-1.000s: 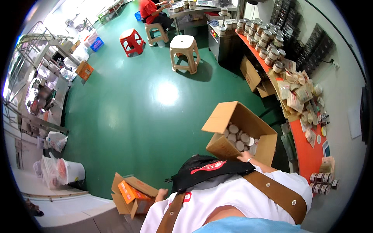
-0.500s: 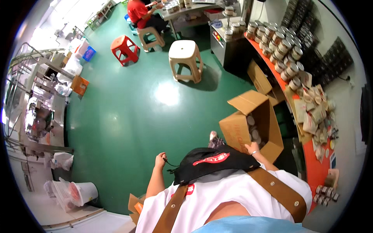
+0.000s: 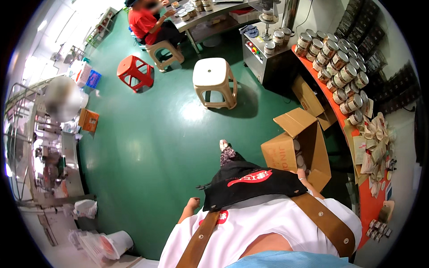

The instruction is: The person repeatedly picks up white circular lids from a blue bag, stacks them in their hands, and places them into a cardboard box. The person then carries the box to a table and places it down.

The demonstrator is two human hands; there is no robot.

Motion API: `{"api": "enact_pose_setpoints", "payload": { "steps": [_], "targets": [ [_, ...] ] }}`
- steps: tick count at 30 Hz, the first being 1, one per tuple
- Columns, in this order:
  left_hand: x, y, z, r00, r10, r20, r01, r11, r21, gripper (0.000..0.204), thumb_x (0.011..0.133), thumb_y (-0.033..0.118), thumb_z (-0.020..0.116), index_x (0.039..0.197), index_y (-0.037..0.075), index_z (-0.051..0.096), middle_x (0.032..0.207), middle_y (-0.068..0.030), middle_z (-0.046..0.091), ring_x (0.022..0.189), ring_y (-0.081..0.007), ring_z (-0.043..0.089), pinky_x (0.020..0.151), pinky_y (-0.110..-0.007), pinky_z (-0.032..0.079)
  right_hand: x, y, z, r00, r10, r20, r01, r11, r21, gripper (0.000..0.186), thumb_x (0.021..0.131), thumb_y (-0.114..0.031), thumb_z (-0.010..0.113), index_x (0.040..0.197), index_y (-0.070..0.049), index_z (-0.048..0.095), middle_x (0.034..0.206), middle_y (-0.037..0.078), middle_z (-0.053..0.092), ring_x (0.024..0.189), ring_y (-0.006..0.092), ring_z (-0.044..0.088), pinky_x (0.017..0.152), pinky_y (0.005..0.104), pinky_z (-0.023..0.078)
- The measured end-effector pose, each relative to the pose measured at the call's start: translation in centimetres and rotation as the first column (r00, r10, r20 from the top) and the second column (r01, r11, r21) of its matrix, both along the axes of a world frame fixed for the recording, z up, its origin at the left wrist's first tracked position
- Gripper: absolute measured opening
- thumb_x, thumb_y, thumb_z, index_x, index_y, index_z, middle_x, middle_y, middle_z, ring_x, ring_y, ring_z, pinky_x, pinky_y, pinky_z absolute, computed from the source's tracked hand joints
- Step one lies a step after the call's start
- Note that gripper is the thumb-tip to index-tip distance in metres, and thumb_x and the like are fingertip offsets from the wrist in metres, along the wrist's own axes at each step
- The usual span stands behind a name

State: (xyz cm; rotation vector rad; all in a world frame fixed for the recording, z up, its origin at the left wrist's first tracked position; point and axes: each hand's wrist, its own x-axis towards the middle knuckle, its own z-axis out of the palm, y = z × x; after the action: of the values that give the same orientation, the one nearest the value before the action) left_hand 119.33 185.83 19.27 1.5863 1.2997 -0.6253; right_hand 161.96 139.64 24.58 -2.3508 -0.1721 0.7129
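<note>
An open cardboard box (image 3: 281, 151) with several round-lidded containers (image 3: 300, 161) inside is tilted beside me, to my right. At its near edge, my right hand (image 3: 302, 175) grips the cardboard, its fingers partly hidden by the apron and the flap. My left hand (image 3: 193, 203) hangs at my left side with its fingers curled in and nothing visible in them. Just above it, a dark strap end sticks out from my black apron (image 3: 250, 181), apart from the hand. One of my feet (image 3: 223, 144) steps forward on the floor.
On the right, an orange-topped bench (image 3: 368, 198) carries stacked jars (image 3: 342, 73) and paper pouches (image 3: 373, 147). A beige stool (image 3: 210, 73) and a red stool (image 3: 134, 71) stand ahead. Beyond them, a person in red (image 3: 145, 22) sits at a metal table. White buckets (image 3: 118, 244) are at lower left.
The box has stayed with my right hand. My left hand has dropped lower and back, away from the strap it was touching. My foot has come further forward, and the view has shifted.
</note>
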Motion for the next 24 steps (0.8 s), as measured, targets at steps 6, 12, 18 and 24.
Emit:
{"api": "enact_pose_setpoints", "payload": {
  "steps": [6,12,18,24],
  "targets": [
    [15.7,13.7,2.4,0.964,-0.241,0.109,0.237,0.970,0.049,0.027,0.082,0.015,0.049,0.099,-0.001,0.061,0.070,-0.0095,0.061,0.057,-0.0171,0.057,0.054,-0.031,0.048,3.4,6.6,1.5,0.966,-0.247,0.072,0.252,0.966,-0.056,0.030,0.070,-0.020,0.068,0.087,0.005,0.063,0.080,0.019,0.064,0.072,0.0267,0.063,0.065,0.0345,0.047],
    [28.4,30.3,3.6,0.943,-0.244,0.227,0.196,0.957,0.214,0.027,0.084,0.019,0.049,0.101,0.001,0.060,0.082,-0.0151,0.064,0.067,-0.0219,0.062,0.067,-0.032,0.049,7.0,14.6,2.3,0.899,-0.438,-0.020,0.436,0.897,-0.071,0.030,0.071,-0.017,0.066,0.092,0.005,0.061,0.084,0.017,0.065,0.076,0.0242,0.063,0.067,0.0331,0.047],
    [41.7,40.1,3.2,0.903,-0.411,0.126,0.352,0.876,0.331,0.029,0.082,0.021,0.047,0.102,0.004,0.061,0.092,-0.0180,0.063,0.087,-0.0308,0.060,0.079,-0.035,0.047,7.2,18.5,1.0,0.861,-0.505,0.054,0.497,0.859,0.124,0.030,0.072,-0.018,0.065,0.091,0.005,0.062,0.084,0.016,0.065,0.073,0.0208,0.061,0.067,0.0320,0.047],
    [51.9,34.8,2.4,0.806,-0.497,0.322,0.460,0.868,0.187,0.032,0.083,0.019,0.047,0.107,0.000,0.057,0.079,-0.0114,0.063,0.066,-0.0165,0.060,0.063,-0.030,0.049,7.6,19.3,-3.6,0.763,-0.647,-0.002,0.647,0.762,0.027,0.031,0.070,-0.025,0.068,0.083,0.003,0.064,0.073,0.011,0.064,0.066,0.0186,0.060,0.059,0.0326,0.046]
  ]
}}
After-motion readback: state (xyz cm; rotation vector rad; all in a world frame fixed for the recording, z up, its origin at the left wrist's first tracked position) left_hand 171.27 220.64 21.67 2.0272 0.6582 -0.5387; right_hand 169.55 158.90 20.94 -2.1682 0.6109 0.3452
